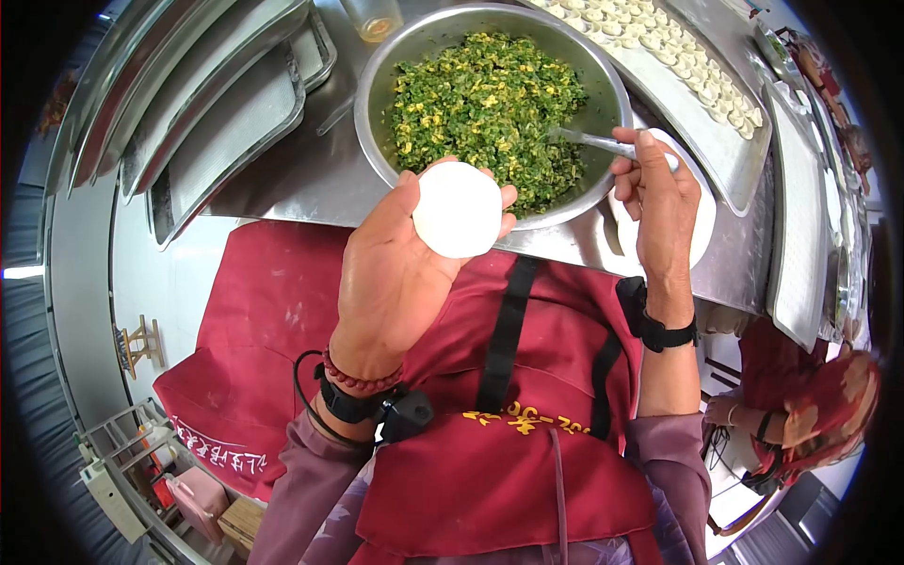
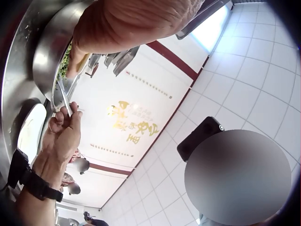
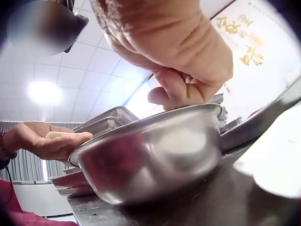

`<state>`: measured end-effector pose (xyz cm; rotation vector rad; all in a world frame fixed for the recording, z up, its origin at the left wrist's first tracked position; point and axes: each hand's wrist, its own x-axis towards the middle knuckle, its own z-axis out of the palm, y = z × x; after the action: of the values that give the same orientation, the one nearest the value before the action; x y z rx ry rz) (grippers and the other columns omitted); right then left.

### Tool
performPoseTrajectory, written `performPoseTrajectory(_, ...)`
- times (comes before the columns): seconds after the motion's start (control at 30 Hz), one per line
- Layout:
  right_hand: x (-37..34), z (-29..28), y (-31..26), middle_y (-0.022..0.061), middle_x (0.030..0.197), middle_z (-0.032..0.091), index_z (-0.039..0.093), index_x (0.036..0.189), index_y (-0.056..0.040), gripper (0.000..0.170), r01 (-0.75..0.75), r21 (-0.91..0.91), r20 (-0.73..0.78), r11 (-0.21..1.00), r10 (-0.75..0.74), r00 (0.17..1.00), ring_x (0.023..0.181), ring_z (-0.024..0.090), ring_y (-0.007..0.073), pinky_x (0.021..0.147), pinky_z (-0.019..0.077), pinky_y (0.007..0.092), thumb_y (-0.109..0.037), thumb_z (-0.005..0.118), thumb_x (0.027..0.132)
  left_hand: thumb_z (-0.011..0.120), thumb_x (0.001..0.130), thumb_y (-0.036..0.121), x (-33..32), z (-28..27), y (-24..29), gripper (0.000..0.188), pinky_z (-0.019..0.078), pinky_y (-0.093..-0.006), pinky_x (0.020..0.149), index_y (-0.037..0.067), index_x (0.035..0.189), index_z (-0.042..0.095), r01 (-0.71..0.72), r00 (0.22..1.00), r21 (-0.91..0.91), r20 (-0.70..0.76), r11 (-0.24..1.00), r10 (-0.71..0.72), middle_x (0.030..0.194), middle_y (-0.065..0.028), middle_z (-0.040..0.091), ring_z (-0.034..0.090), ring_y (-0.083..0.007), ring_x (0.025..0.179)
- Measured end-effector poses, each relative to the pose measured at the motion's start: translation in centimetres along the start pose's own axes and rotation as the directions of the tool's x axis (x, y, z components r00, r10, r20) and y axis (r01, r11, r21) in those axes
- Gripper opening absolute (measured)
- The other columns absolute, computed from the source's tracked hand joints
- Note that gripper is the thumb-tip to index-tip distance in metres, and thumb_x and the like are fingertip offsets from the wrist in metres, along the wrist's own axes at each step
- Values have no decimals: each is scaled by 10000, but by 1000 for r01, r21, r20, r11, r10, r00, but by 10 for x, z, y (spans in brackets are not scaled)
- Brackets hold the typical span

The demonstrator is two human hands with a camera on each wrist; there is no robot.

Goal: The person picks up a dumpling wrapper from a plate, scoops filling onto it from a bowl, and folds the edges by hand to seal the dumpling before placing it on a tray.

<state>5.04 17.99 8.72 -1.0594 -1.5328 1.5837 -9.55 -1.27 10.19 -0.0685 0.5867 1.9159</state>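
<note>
A round white dough wrapper (image 1: 458,209) lies across the fingers of my left hand (image 1: 395,268), held palm up at the near rim of a steel bowl. In the right wrist view the wrapper (image 3: 59,134) shows edge-on, resting on nearly flat fingers. My right hand (image 1: 659,198) grips the handle of a metal spoon (image 1: 612,145) over the bowl's right rim. The spoon's far end is sunk in chopped green and yellow filling (image 1: 480,113), so its tip is hidden. The steel bowl (image 3: 155,155) stands on the metal table.
Right of the bowl is a white plate (image 1: 699,240), partly behind my right hand. Shaped dumplings (image 1: 678,52) stand in rows on a tray (image 1: 730,169) at the back right. Stacked metal trays (image 1: 240,122) lie at the left, near a clear cup (image 1: 372,21). Another person's arm (image 1: 753,419) is at the right.
</note>
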Motion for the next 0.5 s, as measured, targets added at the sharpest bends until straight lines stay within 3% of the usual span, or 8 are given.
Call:
performPoseTrajectory(0.07, 1, -4, 5, 27, 739, 619, 673, 1079, 7, 348, -32, 98, 15, 995, 31, 999, 552, 489, 45, 447, 301, 178, -305, 546, 991, 394, 1038, 285, 2, 4, -1, 378, 403, -537, 1050, -23, 1247, 464, 9, 1000, 51, -14, 999, -8, 1227, -200, 563, 497, -424, 1235)
performPoseTrajectory(0.23, 2, -10, 12, 34, 743, 623, 633, 1115, 40, 375, -32, 277, 54, 960, 18, 998, 542, 479, 48, 428, 292, 177, -304, 534, 1003, 382, 1037, 263, 8, 1, -1, 432, 337, -597, 1098, -91, 1276, 442, 13, 1000, 3, 6, 1000, -13, 1308, -267, 503, 405, -488, 1298)
performPoseTrajectory(0.5, -14, -9, -12, 24, 761, 607, 608, 1131, 60, 401, 44, 295, 60, 954, -64, 996, 537, 472, 47, 428, 303, 179, -312, 526, 1007, 348, 1045, 281, 25, 8, -5, 473, 356, -571, 1093, -110, 1309, 376, 51, 997, 50, 48, 997, -53, 1344, -284, 461, 412, -494, 1287)
